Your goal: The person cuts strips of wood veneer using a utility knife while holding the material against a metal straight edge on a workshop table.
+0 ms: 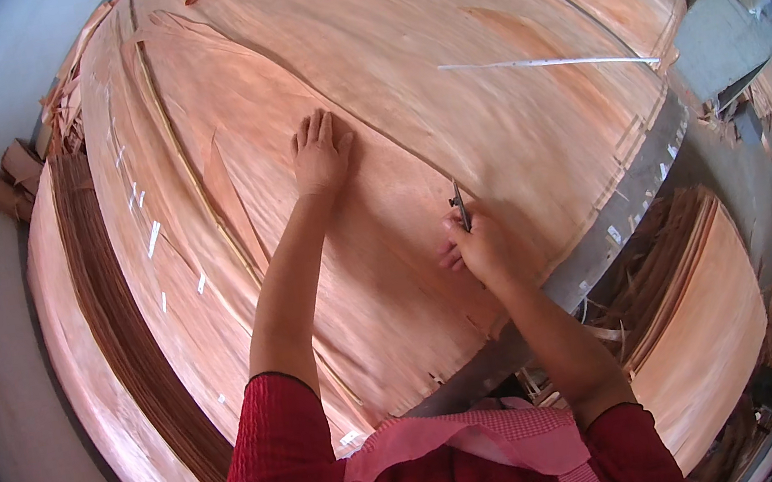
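A broad reddish-tan sheet of wood veneer (pixel 388 182) lies over other veneer sheets on the table. My left hand (pixel 320 156) rests flat on it near its long edge, fingers stretched out. Farther right and closer to me, my right hand (pixel 467 242) is closed round a slim, dark, knife-like tool (pixel 461 204). Its tip points away from me and meets the line where the sheet's edge overlaps the neighbouring veneer (pixel 501 148). The tool's handle is mostly hidden in my fingers.
A thin white strip (pixel 548 62) lies across the veneer at the right. Small white tape pieces (pixel 154 238) dot the left side. Veneer stacks stand at the left (pixel 112 306) and lower right (pixel 696 298). The grey table edge (pixel 594 262) runs along the near right.
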{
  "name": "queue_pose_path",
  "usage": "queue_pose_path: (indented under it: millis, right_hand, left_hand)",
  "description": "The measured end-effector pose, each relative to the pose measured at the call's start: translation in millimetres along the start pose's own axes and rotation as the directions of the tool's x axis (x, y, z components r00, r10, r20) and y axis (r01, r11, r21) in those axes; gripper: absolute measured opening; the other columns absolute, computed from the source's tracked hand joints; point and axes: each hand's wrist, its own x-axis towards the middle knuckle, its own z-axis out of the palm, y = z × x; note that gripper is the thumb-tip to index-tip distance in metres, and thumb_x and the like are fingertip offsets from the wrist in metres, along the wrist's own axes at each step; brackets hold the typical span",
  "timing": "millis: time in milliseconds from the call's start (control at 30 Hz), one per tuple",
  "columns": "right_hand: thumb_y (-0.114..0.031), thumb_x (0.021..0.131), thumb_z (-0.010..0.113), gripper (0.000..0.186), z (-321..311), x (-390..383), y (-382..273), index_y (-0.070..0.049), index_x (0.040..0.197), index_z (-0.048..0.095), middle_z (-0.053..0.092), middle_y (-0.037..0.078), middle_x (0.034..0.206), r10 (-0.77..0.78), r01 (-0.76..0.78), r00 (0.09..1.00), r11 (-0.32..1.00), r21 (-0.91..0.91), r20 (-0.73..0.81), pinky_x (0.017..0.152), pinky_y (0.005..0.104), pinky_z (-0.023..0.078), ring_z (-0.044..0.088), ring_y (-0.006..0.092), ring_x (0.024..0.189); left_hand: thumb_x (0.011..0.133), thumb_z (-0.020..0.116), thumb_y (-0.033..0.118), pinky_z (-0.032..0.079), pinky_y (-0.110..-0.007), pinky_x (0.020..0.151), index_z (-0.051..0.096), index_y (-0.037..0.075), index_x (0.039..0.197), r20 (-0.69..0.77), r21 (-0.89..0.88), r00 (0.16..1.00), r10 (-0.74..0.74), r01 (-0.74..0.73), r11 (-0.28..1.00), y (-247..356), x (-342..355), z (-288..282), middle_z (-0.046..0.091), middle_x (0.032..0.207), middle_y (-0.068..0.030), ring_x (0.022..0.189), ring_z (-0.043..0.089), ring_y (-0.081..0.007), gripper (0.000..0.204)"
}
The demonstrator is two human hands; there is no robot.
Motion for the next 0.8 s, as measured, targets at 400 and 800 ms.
queue_pose_path:
  millis: [400, 800]
  right_hand:
    - [-0.016, 0.086, 0.053, 0.021, 19, 18, -22, -0.002, 0.101, 0.049, 0.055, 0.006, 0.072, -0.413, 0.436, 0.897, 0.779, -0.451, 0.156, 0.049, 0.0294, 0.039, 0.051, 0.0160, 0.056]
    - [-0.005, 0.089, 0.035, 0.031, 184, 161, -126, -0.002, 0.119, 0.043, 0.055, 0.011, 0.068, -0.238, 0.251, 0.967, 0.815, -0.523, 0.093, 0.040, 0.0283, 0.047, 0.055, 0.0160, 0.047]
  left_hand:
    - [0.081, 0.045, 0.014, 0.037, -0.040, 0.091, 0.060, 0.014, 0.109, 0.096, -0.131, 0.985, 0.141, -0.128, 0.983, -101, 49, 25, 0.055, 0.118, -0.0005, 0.110, 0.048, -0.0211, 0.031]
    - [0.079, 0.051, 0.025, 0.039, -0.039, 0.088, 0.064, 0.022, 0.099, 0.121, -0.329, 0.992, -0.024, 0.063, 0.942, -119, 68, 37, 0.057, 0.114, 0.0072, 0.096, 0.052, -0.0234, 0.023]
